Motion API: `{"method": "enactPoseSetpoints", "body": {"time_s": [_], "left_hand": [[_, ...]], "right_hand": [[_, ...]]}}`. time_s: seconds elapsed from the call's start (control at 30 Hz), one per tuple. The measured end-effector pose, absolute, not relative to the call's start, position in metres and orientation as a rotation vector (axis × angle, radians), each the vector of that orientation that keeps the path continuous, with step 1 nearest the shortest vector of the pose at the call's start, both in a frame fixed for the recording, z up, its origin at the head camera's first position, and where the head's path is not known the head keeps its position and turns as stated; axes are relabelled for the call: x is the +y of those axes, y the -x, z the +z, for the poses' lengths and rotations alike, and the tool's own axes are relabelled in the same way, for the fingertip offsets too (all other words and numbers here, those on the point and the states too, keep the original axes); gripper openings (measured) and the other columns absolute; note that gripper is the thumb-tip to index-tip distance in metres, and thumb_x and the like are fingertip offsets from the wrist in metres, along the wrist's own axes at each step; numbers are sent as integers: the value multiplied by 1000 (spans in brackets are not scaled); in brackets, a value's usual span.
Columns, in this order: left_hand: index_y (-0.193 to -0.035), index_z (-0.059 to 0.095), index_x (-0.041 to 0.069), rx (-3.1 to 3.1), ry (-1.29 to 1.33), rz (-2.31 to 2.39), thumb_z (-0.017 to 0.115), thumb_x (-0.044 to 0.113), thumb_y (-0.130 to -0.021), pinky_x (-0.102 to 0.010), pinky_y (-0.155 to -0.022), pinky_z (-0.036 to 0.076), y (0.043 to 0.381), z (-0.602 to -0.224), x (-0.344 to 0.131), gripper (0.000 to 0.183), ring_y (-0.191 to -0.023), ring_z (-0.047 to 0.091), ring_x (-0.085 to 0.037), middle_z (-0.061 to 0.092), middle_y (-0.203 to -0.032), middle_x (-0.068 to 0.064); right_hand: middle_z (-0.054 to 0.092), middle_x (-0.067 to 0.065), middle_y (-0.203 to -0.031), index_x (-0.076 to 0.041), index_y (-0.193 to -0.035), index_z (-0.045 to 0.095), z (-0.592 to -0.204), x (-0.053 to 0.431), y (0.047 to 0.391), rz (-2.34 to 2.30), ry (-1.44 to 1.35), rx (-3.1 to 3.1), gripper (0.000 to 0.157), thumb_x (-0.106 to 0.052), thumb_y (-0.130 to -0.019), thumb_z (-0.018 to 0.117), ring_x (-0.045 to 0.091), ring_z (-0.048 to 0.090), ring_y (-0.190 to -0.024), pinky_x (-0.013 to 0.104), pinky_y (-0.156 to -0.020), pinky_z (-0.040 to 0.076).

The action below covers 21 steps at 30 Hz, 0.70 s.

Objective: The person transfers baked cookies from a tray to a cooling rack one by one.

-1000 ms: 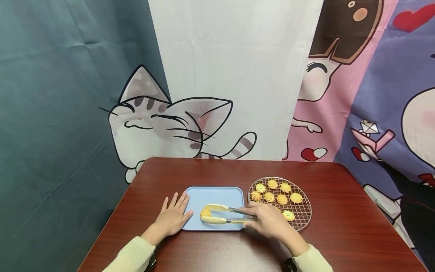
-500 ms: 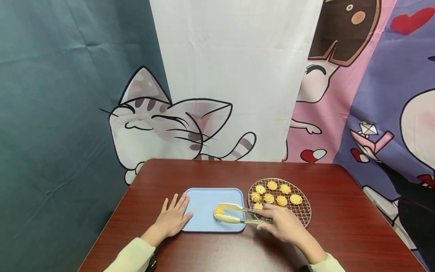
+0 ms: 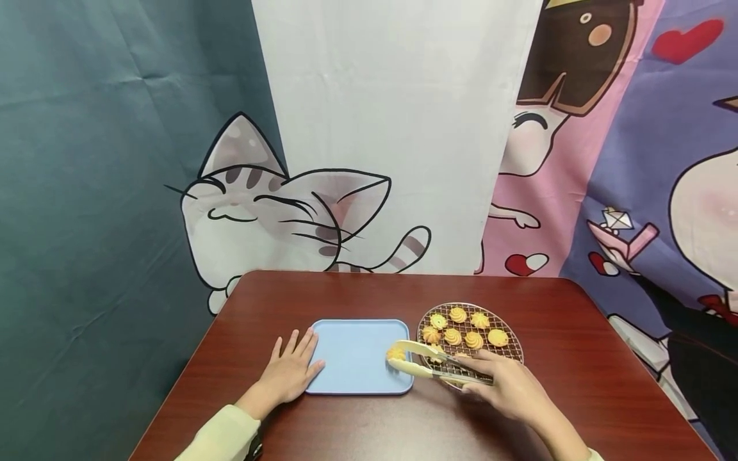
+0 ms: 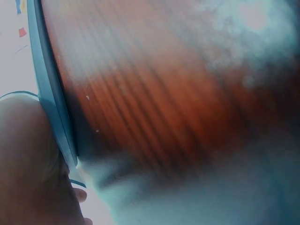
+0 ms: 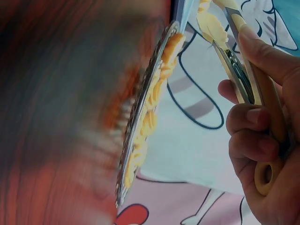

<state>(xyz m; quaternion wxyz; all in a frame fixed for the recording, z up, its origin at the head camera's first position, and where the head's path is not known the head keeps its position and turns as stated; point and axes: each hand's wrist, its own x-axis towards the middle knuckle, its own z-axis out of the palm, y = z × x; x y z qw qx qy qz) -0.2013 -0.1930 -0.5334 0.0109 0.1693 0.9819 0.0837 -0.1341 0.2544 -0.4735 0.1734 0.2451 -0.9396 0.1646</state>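
Observation:
A light blue tray lies on the table, and my left hand rests flat with spread fingers at its left edge. My right hand grips a pair of tongs with pale yellow tips. Between those tips is a swirled yellow cookie, over the tray's right side. In the right wrist view, fingers and thumb wrap round the tongs' handles. Several similar cookies sit on a round wire rack to the right, partly hidden by the right hand and tongs.
The reddish-brown wooden table carries the tray and rack side by side. Behind its far edge hangs a printed curtain with cartoon figures. The left wrist view mostly shows blurred tabletop.
The right hand has moved right with the tongs and the cookie, from the tray's middle to its right side. The left hand stays put at the tray's left edge.

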Motion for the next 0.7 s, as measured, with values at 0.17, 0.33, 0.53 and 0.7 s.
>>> {"method": "enactPoseSetpoints", "body": {"time_s": [0.17, 0.33, 0.53, 0.7], "left_hand": [[-159, 32, 6, 3055, -527, 284, 40, 50, -107, -66, -119, 8, 201, -533, -194, 69, -153, 17, -42, 24, -167, -11], [-158, 33, 3, 3056, -551, 342, 41, 50, -107, -67, -118, 6, 200, -533, -194, 69, -152, 18, -44, 26, -166, -14], [-158, 32, 2, 3055, -568, 386, 39, 52, -107, -68, -117, 4, 202, -538, -196, 72, -152, 17, -45, 26, -166, -16], [-159, 31, 6, 3068, -546, 327, 39, 53, -107, -66, -118, 6, 205, -541, -197, 71, -153, 16, -41, 24, -167, -11]], "right_hand": [[63, -19, -101, -32, -122, 76, -471, 266, 126, 466, -645, -2666, 49, -32, -74, 90, 1, 57, -75, 27, -59, 47], [66, -17, -106, -33, -120, 76, -466, 277, 117, 429, -577, -2672, 47, -34, -75, 90, 8, 67, -83, 33, -63, 52], [66, -18, -105, -35, -119, 76, -463, 291, 110, 412, -513, -2665, 49, -37, -73, 90, 8, 66, -84, 33, -62, 51], [62, -20, -100, -34, -117, 77, -463, 302, 103, 406, -481, -2646, 48, -37, -71, 91, 3, 60, -79, 31, -59, 47]]}}
